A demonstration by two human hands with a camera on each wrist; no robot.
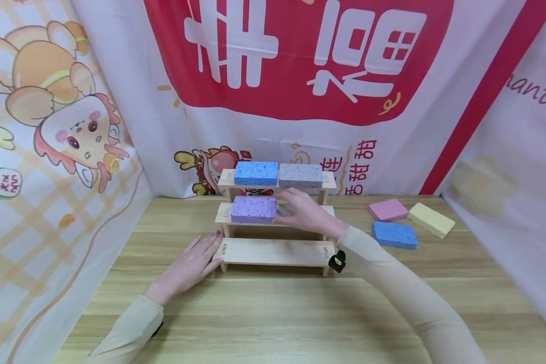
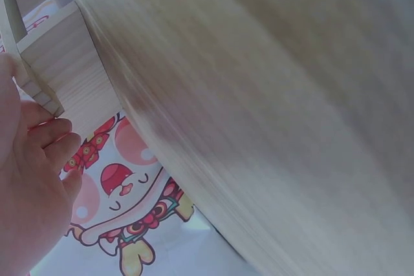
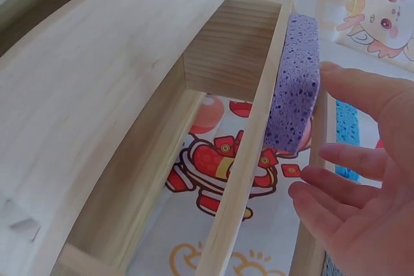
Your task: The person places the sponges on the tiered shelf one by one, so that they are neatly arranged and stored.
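Note:
A small three-step wooden shelf (image 1: 275, 253) stands on the table. On its middle step, toward the left, lies a purple speckled sponge (image 1: 254, 209). My right hand (image 1: 307, 212) is beside this sponge's right end. In the right wrist view a fingertip of that hand (image 3: 369, 172) is at the sponge's edge (image 3: 297, 82); contact cannot be told, and no finger wraps round it. Against the shelf's left side my left hand (image 1: 193, 263) lies with fingers extended, its fingertips at the wood in the left wrist view. A blue sponge (image 1: 256, 173) and a grey sponge (image 1: 300, 175) sit on the top step.
Right of the shelf, a pink sponge (image 1: 388, 210), a pale yellow sponge (image 1: 431, 220) and another blue sponge (image 1: 394, 235) lie on the wooden table (image 1: 273, 318). Printed cloth (image 1: 264, 114) hangs behind the shelf and along both sides.

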